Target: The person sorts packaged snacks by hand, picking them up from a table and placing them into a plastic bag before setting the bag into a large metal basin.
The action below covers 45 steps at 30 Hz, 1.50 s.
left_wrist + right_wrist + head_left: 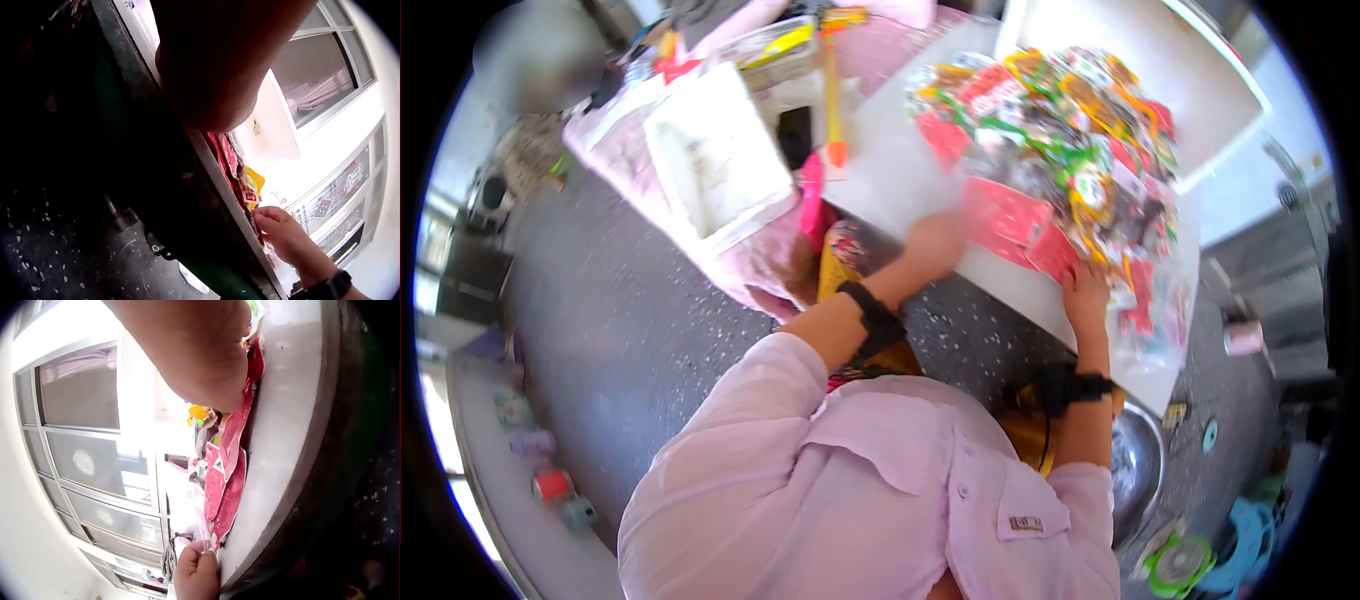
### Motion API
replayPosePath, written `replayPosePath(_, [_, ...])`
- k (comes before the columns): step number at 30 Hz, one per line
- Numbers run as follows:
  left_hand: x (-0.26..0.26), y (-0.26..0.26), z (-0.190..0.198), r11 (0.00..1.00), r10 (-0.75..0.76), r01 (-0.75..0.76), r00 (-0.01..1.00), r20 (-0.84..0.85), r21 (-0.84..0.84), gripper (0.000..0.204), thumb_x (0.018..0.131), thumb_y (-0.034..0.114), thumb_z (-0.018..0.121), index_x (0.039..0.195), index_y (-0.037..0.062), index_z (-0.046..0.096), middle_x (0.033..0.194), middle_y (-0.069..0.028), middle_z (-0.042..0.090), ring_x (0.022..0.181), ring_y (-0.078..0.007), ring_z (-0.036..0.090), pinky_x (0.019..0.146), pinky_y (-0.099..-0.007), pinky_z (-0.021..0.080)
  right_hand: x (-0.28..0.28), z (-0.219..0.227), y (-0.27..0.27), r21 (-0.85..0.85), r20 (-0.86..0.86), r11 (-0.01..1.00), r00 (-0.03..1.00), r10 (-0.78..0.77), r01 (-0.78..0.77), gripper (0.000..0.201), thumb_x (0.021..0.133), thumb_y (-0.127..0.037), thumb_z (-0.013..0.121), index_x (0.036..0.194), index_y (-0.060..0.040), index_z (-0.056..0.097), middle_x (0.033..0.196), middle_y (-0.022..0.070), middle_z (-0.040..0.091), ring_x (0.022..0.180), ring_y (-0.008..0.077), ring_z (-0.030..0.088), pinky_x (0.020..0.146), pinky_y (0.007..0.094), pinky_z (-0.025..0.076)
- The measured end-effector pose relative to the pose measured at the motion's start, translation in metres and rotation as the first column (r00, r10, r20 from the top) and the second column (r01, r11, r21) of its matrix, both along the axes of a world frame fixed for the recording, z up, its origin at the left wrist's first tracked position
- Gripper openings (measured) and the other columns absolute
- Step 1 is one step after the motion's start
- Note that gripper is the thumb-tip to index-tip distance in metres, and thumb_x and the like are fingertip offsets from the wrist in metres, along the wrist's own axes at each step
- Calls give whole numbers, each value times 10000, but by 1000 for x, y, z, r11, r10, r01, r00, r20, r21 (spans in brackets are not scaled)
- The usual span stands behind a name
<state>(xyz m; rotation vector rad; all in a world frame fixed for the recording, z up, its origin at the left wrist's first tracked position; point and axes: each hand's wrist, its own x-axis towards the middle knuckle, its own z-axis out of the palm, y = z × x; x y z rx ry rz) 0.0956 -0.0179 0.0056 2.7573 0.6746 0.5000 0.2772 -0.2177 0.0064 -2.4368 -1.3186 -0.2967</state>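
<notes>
My left hand (935,245), blurred in the head view, is at the table's near edge, left of the red packets (1005,215). In the right wrist view the thumb and fingers of that left hand (197,575) pinch a translucent piece of plastic (202,530) beside the packets. My right hand (1087,300) is at the front of the pile, its fingertips gripping the edge of a red packet (1052,252). From the left wrist, the right hand's (284,236) thumb and fingers come together at the packets; its palm side is hidden.
A heap of colourful snack packets (1060,130) covers much of the white tabletop (880,150). Behind it stands a white foam box (1200,90). Another foam box (720,150) sits on a pink cloth at left. A metal basin (1135,465) is below right.
</notes>
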Motion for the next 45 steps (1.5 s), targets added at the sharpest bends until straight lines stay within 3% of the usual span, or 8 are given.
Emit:
replayPosePath(9, [0, 2, -20, 996, -21, 5, 981, 191, 86, 129, 656, 166, 515, 742, 72, 501, 666, -78, 513, 620, -257, 523, 542, -376, 412, -2, -3, -10, 130, -77, 991, 996, 41, -30, 273, 692, -178, 550, 921, -32, 517, 1036, 164, 475, 998, 335, 414, 841, 420, 342])
replayPosePath(15, [1, 2, -23, 984, -56, -5, 939, 339, 177, 123, 615, 140, 532, 708, 69, 494, 627, -66, 487, 596, -248, 513, 516, -364, 406, -1, 11, -5, -83, -126, 996, 990, -56, 46, 422, 657, -268, 589, 997, -35, 500, 1067, 193, 453, 997, 347, 424, 827, 415, 356])
replayPosePath(18, [-2, 0, -17, 979, -96, 27, 934, 345, 201, 113, 627, 144, 517, 706, 65, 496, 632, -67, 495, 599, -244, 516, 519, -362, 409, -8, 16, -9, -109, -147, 994, 989, 1, -17, 442, 641, -292, 601, 985, -32, 503, 1070, 194, 452, 1000, 353, 421, 819, 415, 361])
replayPosePath(25, [-1, -5, -2, 999, -15, 17, 997, -72, 30, 163, 693, 150, 438, 799, 44, 505, 754, -118, 536, 739, -270, 528, 629, -400, 420, -24, 16, -18, -25, -24, 999, 999, 27, -27, 537, 578, -385, 647, 911, 13, 509, 909, 187, 527, 858, 323, 502, 722, 411, 410])
replayPosePath(31, [2, -16, -10, 998, -56, 53, 994, 96, 37, 130, 701, 115, 440, 799, 48, 494, 747, -123, 544, 675, -310, 533, 585, -421, 417, -33, 21, -30, -146, 11, 984, 995, -98, 98, 404, 593, -435, 614, 759, -71, 556, 750, 118, 561, 750, 274, 539, 636, 436, 396])
replayPosePath(37, [2, -34, 1, 994, -110, 107, 978, 179, 24, 149, 698, 111, 443, 821, 41, 490, 763, -135, 540, 668, -324, 528, 586, -424, 417, -38, 10, -38, 99, -415, 986, 906, -80, 132, 286, 615, -275, 645, 755, -45, 549, 721, 135, 547, 706, 267, 530, 604, 372, 414])
replayPosePath(43, [7, -44, 1, 994, -62, 68, 996, 66, -82, 177, 709, 118, 439, 863, 49, 491, 797, -143, 537, 695, -325, 527, 608, -424, 416, -55, 35, -36, 373, -728, 886, 678, 96, 275, 145, 671, -114, 622, 714, -21, 522, 621, 35, 510, 566, 89, 471, 512, 223, 385])
replayPosePath(45, [7, -48, 4, 990, -48, 57, 996, 71, -128, 196, 714, 125, 440, 888, 61, 503, 820, -144, 539, 733, -321, 523, 628, -411, 416, -61, 42, -35, 431, -699, 863, 702, 134, 264, 115, 685, -89, 606, 702, -20, 516, 612, 6, 490, 566, 54, 444, 499, 202, 370])
